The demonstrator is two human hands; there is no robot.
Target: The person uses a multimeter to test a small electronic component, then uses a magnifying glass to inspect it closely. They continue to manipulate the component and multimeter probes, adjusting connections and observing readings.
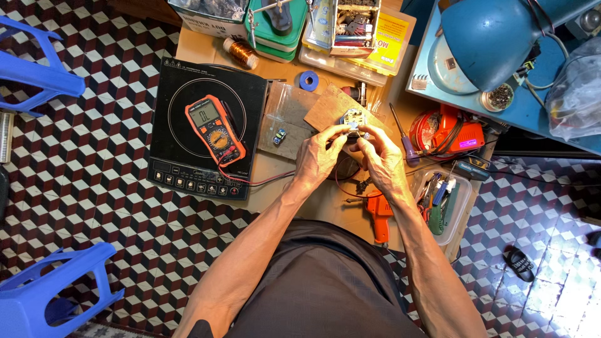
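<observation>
My left hand (319, 155) and my right hand (383, 158) meet over the low wooden table (194, 47), both pinching a small round grey part (352, 119) between the fingertips. The part is held just above a brown wooden board (325, 106). An orange multimeter (215, 129) lies to the left on a black induction cooker (181, 125), with its red lead (263, 181) running toward my hands. An orange glue gun (379, 216) lies below my right wrist.
A clear tub of tools (460, 206) and a red-orange device (454, 133) sit to the right. A purple-handled screwdriver (404, 138), a copper wire spool (241, 53), blue tape roll (308, 80) and parts boxes (350, 28) crowd the back. Blue plastic stools (37, 62) stand on the left; a blue lamp (488, 37) is on the right.
</observation>
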